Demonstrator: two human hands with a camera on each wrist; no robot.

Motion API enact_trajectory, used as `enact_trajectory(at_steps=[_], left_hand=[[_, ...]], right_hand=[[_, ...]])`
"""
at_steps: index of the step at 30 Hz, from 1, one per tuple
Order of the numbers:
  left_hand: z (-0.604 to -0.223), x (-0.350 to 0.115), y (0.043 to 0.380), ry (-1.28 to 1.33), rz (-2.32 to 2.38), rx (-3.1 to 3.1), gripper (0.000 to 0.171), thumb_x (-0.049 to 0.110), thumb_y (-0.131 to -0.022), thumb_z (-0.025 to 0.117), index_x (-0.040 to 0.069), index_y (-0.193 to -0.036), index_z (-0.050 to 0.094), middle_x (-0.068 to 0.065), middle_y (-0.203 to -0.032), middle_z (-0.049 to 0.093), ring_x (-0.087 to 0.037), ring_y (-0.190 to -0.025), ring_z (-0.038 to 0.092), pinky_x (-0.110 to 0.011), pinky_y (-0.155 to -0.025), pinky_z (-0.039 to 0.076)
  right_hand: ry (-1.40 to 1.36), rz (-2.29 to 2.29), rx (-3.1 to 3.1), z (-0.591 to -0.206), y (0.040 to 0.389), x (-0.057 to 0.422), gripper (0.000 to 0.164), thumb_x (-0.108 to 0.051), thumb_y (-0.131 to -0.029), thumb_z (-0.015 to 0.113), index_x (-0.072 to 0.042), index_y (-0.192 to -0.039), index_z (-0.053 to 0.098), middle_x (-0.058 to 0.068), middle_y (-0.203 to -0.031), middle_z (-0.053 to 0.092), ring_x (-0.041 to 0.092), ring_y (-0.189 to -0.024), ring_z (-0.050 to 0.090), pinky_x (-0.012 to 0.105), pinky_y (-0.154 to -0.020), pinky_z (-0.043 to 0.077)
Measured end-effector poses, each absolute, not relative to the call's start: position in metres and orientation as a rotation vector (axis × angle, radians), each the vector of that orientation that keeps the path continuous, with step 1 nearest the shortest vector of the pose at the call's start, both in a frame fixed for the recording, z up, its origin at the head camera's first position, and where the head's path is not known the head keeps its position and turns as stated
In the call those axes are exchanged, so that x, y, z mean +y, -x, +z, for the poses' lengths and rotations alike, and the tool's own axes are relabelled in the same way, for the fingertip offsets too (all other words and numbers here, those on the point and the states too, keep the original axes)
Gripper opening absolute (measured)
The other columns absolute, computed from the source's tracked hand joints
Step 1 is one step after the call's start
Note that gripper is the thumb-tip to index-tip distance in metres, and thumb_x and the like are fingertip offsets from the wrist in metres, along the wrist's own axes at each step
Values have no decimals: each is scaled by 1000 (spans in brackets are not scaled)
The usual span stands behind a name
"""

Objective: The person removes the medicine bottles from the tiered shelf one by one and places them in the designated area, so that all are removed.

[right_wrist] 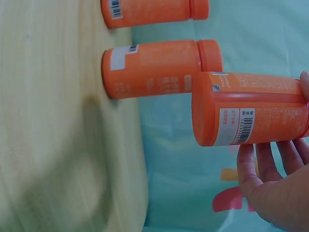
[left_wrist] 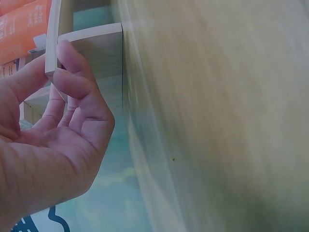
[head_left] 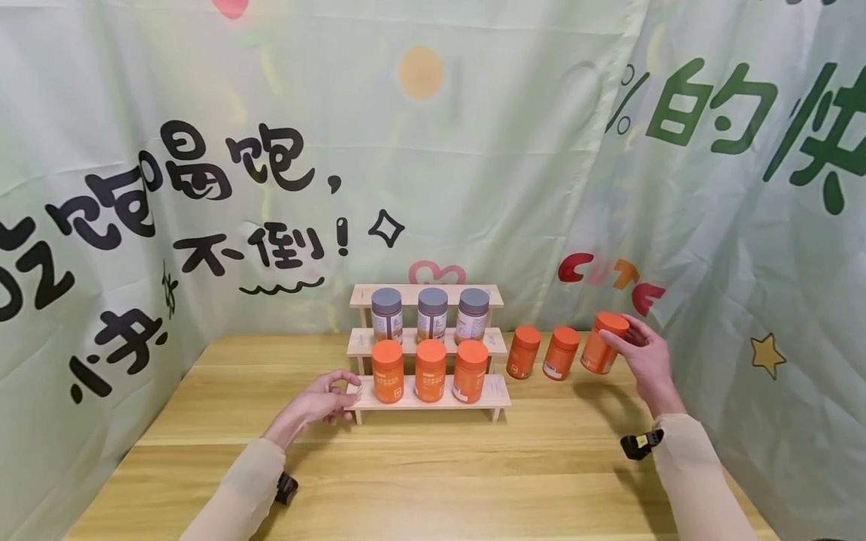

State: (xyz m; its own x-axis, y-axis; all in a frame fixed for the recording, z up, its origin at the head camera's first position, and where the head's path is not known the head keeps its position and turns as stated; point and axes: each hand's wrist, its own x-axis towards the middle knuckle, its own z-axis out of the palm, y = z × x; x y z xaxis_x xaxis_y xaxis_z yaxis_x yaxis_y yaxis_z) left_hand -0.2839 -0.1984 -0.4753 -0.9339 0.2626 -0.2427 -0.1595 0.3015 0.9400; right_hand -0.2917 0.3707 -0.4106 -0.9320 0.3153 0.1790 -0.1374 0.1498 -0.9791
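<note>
Head view: cloth (head_left: 501,165) backs wooden table (head_left: 440,473); left fingers (head_left: 341,376) pinch rack (head_left: 497,391), right fingers (head_left: 624,346) orange jar (head_left: 598,352).

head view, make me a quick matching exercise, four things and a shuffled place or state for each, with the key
Things:
1. left hand
2. right hand
3. three grey-lidded jars
4. gold star

Place or state:
A. on the middle shelf
B. holding an orange jar
C. on the backdrop, to the right
D. pinching the left end of the bottom shelf

Pairs: 1-D, 2-B, 3-A, 4-C
</note>
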Motion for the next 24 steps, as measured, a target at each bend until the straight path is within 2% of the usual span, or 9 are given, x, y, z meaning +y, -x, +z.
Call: enact_trajectory(at_steps=[9,15,19,21,24], left_hand=[[-473,-197,282,-93,1658,2234,34,18,-92,68,11,-122,53,-5,-78,58,-19,-68,64,-27,-52,43],[-470,-196,285,-112,1646,2234,35,17,-92,68,10,-122,53,-4,-77,58,-20,-67,64,-28,-53,44],[-471,-197,285,-116,1649,2234,37,16,-91,68,10,-124,52,-5,-78,58,-20,-66,64,-28,-53,44],[-471,-198,284,-117,1645,2235,38,17,-91,68,10,-124,52,-5,-78,58,-20,-66,64,-28,-53,44],[-472,-198,283,-105,1643,2237,37,17,-92,68,10,-124,52,-5,-77,57,-19,-66,64,-28,-53,44]], right_hand=[[246,1870,-2129,-423,295,376,76,-29,-83,79,-11,-147,43,-28,-99,58,-10,-92,55,4,-74,46],[287,1727,-2283,-434,297,383,79,-38,-86,74,-10,-150,37,-23,-112,55,-10,-96,50,4,-76,44],[303,1621,-2370,-439,303,384,80,-43,-88,70,-10,-152,34,-4,-134,54,-6,-104,48,8,-83,45],[322,1604,-2387,-441,305,384,80,-43,-89,69,-10,-152,32,6,-144,49,-1,-110,49,12,-88,46],[335,1569,-2417,-444,309,384,81,-44,-90,67,-9,-153,30,15,-152,42,7,-119,49,16,-92,46]])
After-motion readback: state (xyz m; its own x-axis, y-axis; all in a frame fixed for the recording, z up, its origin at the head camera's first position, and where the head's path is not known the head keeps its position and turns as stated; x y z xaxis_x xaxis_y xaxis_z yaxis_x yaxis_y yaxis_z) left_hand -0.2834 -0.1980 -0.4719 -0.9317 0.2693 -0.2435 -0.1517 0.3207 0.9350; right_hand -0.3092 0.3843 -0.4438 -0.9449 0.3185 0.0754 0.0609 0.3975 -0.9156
